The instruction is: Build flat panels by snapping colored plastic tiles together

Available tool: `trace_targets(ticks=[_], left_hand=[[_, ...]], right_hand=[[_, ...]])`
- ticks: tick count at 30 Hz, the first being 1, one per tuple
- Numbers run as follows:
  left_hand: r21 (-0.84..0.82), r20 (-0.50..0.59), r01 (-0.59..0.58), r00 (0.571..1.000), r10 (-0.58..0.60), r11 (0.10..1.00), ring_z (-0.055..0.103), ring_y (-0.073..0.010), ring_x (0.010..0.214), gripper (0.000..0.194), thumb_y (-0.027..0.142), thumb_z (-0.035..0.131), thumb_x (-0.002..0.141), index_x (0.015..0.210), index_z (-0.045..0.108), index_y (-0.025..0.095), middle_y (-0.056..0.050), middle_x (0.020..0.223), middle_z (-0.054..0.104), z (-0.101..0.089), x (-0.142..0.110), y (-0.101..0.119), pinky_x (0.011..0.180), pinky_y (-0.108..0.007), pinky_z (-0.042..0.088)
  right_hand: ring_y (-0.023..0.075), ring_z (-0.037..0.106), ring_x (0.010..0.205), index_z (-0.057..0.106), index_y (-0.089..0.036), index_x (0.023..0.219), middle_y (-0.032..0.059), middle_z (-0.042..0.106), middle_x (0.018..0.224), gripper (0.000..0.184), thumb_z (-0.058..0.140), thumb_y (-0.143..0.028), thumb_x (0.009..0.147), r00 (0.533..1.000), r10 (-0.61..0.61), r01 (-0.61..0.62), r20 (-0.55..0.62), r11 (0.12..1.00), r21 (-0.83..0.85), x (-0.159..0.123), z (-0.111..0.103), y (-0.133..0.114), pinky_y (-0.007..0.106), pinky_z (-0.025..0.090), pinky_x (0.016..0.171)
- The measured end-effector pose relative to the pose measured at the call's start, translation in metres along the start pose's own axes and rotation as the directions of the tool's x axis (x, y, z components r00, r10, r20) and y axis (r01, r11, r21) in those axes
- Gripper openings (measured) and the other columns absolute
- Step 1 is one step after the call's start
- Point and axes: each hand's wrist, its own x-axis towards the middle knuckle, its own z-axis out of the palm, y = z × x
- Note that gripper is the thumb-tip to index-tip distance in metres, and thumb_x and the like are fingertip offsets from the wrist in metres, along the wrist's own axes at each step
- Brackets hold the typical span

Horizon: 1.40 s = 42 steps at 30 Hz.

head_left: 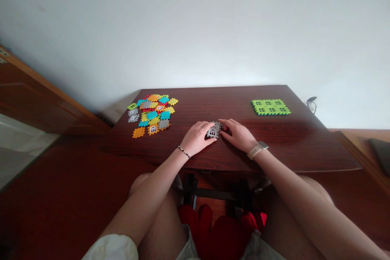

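Note:
Grey interlocking tiles (213, 129) with window cut-outs lie on the dark wooden table (298, 146), near its front middle. My left hand (197, 137) curls around their left side, fingers closed on them. My right hand (238, 134), with a watch on the wrist, presses on them from the right, fingers bent against the tiles. A beaded bracelet circles my left wrist.
A loose pile of coloured tiles (152, 113), orange, blue, yellow, grey and green, sits at the table's back left. A flat green mat of joined tiles (270, 107) lies at the back right. A white wall rises behind. A cable (311, 103) hangs off the right edge.

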Motion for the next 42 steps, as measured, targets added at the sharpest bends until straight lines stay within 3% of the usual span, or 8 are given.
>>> trace_targets(ticks=[5, 12, 19, 27, 35, 42], left_hand=[[0.038, -0.025, -0.037, 0.999, 0.038, 0.999, 0.067, -0.0336, 0.125, 0.055, 0.028, 0.084, 0.093, 0.142, 0.059, 0.024, -0.012, 0.134, 0.071, 0.005, 0.002, 0.003, 0.112, -0.052, 0.055], [0.058, -0.119, -0.080, 0.989, 0.086, 0.995, 0.068, -0.0304, 0.128, 0.063, 0.032, 0.078, 0.099, 0.154, 0.048, 0.026, -0.012, 0.138, 0.069, 0.006, 0.002, 0.005, 0.113, -0.049, 0.057], [0.044, -0.123, -0.088, 0.988, 0.093, 0.995, 0.069, -0.0293, 0.130, 0.065, 0.031, 0.081, 0.098, 0.154, 0.048, 0.026, -0.012, 0.138, 0.069, 0.004, 0.002, 0.005, 0.114, -0.048, 0.058], [0.003, -0.062, -0.129, 0.990, 0.129, 0.992, 0.068, -0.0286, 0.131, 0.067, 0.026, 0.080, 0.098, 0.156, 0.046, 0.028, -0.010, 0.141, 0.069, -0.004, 0.000, 0.000, 0.114, -0.047, 0.058], [0.037, -0.024, -0.123, 0.992, 0.124, 0.992, 0.066, -0.0310, 0.129, 0.066, 0.025, 0.080, 0.096, 0.154, 0.050, 0.026, -0.011, 0.140, 0.069, -0.011, -0.001, -0.003, 0.115, -0.053, 0.056], [-0.014, 0.021, -0.080, 0.997, 0.080, 0.997, 0.073, -0.0267, 0.120, 0.057, 0.025, 0.080, 0.097, 0.148, 0.055, 0.027, -0.009, 0.135, 0.071, -0.012, -0.004, -0.004, 0.109, -0.046, 0.060]], right_hand=[[0.0239, 0.069, 0.085, 0.062, -0.024, 0.138, 0.0079, 0.071, 0.110, 0.036, 0.064, -0.031, 0.102, 1.000, -0.025, 0.026, -0.010, 0.996, 0.083, -0.006, -0.005, -0.003, 0.038, 0.058, 0.081], [0.0267, 0.072, 0.089, 0.060, -0.026, 0.137, 0.0083, 0.072, 0.111, 0.039, 0.069, -0.043, 0.102, 0.992, -0.118, 0.124, -0.048, 0.982, 0.144, -0.009, -0.009, -0.010, 0.042, 0.061, 0.083], [0.0254, 0.073, 0.093, 0.062, -0.026, 0.138, 0.0089, 0.072, 0.117, 0.038, 0.068, -0.031, 0.101, 0.985, -0.170, 0.173, -0.029, 0.966, 0.192, -0.010, -0.011, -0.009, 0.043, 0.063, 0.088], [0.0244, 0.073, 0.093, 0.061, -0.028, 0.141, 0.0098, 0.070, 0.128, 0.042, 0.068, -0.029, 0.100, 0.984, -0.172, 0.177, -0.039, 0.961, 0.213, -0.014, -0.010, -0.008, 0.043, 0.064, 0.087], [0.0247, 0.073, 0.093, 0.062, -0.028, 0.135, 0.0076, 0.072, 0.116, 0.037, 0.070, -0.032, 0.099, 0.990, -0.139, 0.140, -0.019, 0.977, 0.160, -0.016, -0.011, -0.009, 0.041, 0.062, 0.084], [0.0244, 0.073, 0.093, 0.064, -0.027, 0.124, 0.0071, 0.073, 0.113, 0.027, 0.071, -0.033, 0.099, 0.988, -0.152, 0.153, -0.016, 0.979, 0.133, -0.017, -0.011, -0.012, 0.039, 0.061, 0.086]])
